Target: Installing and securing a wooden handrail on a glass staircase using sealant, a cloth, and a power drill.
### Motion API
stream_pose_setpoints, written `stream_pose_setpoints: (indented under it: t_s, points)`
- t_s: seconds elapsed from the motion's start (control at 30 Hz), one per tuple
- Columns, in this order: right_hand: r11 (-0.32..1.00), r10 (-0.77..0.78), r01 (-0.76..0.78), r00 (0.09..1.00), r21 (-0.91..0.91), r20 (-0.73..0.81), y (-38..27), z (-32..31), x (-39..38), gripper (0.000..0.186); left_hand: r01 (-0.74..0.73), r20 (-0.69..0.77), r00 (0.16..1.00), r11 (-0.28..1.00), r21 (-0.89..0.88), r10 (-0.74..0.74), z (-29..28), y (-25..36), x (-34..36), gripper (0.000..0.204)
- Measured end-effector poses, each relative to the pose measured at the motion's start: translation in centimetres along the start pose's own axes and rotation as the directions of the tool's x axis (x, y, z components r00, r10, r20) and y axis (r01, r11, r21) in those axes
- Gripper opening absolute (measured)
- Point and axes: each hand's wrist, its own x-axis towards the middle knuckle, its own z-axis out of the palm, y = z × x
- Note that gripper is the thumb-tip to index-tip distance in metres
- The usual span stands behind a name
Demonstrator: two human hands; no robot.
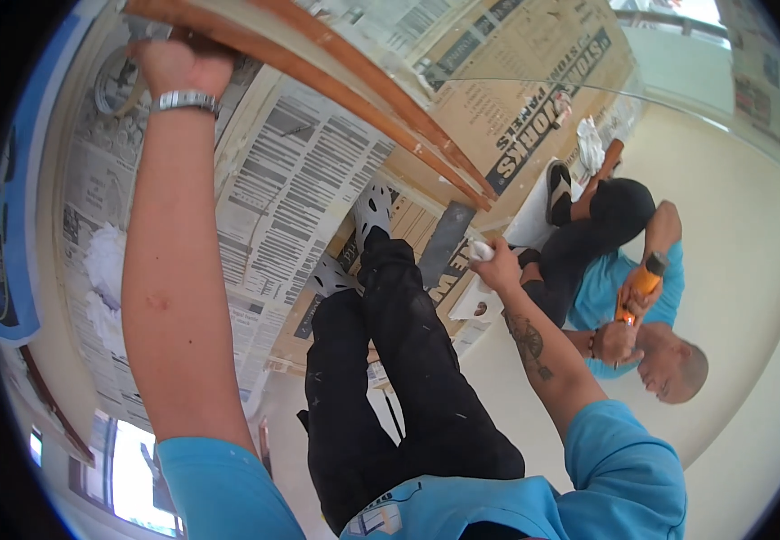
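Observation:
My left hand (183, 67), a metal watch on its wrist, is raised to the brown wooden frame (318, 85) at the top left. It grips the frame's near edge; most of its fingers are hidden behind the wood. Two reddish-brown strips of this frame run down to the right, with a paler band between them. On the right, my right hand (500, 268) is closed round a small white wad (481, 251), which looks like cloth. It is held below the frame's lower end, apart from the wood.
Newspaper (295, 171) and flattened cardboard (534, 108) cover the surfaces ahead. My shoes (372, 211) stand by a dark grey strip (447, 241). At right a co-worker (628, 279) sits holding an orange, dark-ended object (644, 283). White crumpled material (105, 265) lies at left.

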Motion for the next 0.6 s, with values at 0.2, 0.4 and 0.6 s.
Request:
stream_pose_setpoints:
  t_s: [0.2,0.4,0.6]
  points:
    - [0.618,-0.096,-0.031,0.989,0.786,0.115,-11.5,-4.0,-7.3,0.072,0.035,-0.100,0.994,0.789,0.613,0.033,-1.0,-0.4,-10.5,0.064]
    - [-0.091,-0.574,-0.428,0.760,0.899,0.303,-23.3,-5.3,-16.6,0.054,0.568,-0.175,0.822,0.761,0.313,-0.542,-7.2,-2.1,-27.0,0.044]
    - [0.530,-0.595,0.470,0.799,0.706,-0.085,-24.5,-2.1,-18.1,0.035,0.350,-0.314,0.936,0.536,0.768,-0.161,-17.0,0.7,-32.2,0.034]
